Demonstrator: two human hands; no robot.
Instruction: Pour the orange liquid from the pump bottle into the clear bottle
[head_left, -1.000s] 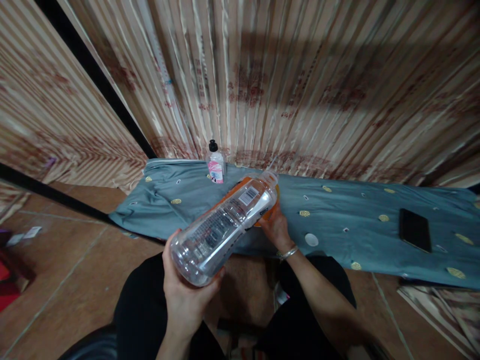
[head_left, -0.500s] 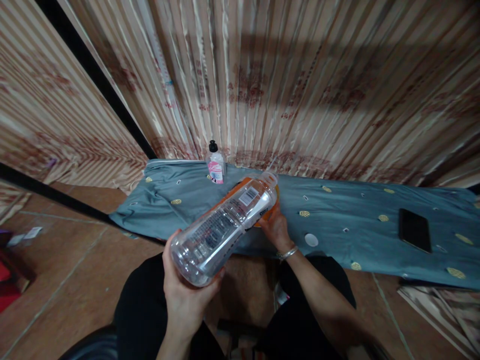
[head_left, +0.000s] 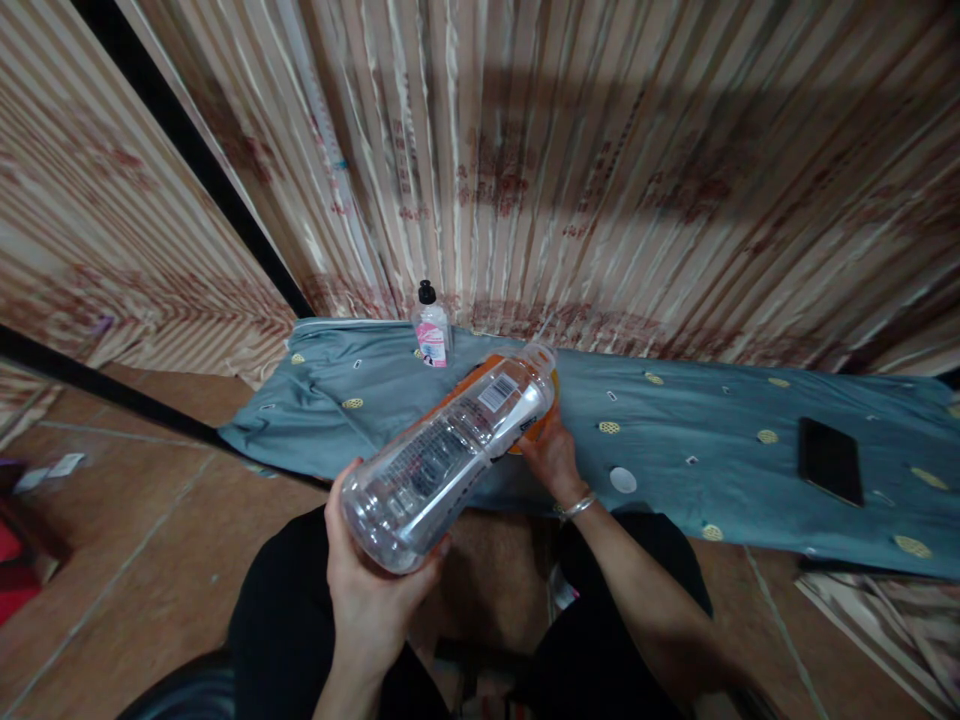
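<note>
A large clear plastic bottle [head_left: 442, 465] with a barcode lies tilted across the middle, its base toward me and its neck pointing up and right. My left hand [head_left: 371, 595] is wrapped around the base end. Near the neck, my right hand [head_left: 551, 455], with a silver bracelet at the wrist, is closed on an orange object [head_left: 541, 425]. Most of that object is hidden behind the bottle, so its kind cannot be made out. A thin pale streak shows beyond the bottle's mouth. On the cloth close to my right wrist lies a white round disc [head_left: 622, 480], resembling a cap.
A small clear bottle [head_left: 432, 335] with a black top and pink label stands at the back of the narrow cloth-covered surface [head_left: 667, 450]. A black phone [head_left: 830, 461] lies at the right. Striped curtains [head_left: 540, 180] hang behind, and black poles [head_left: 202, 170] run along the left.
</note>
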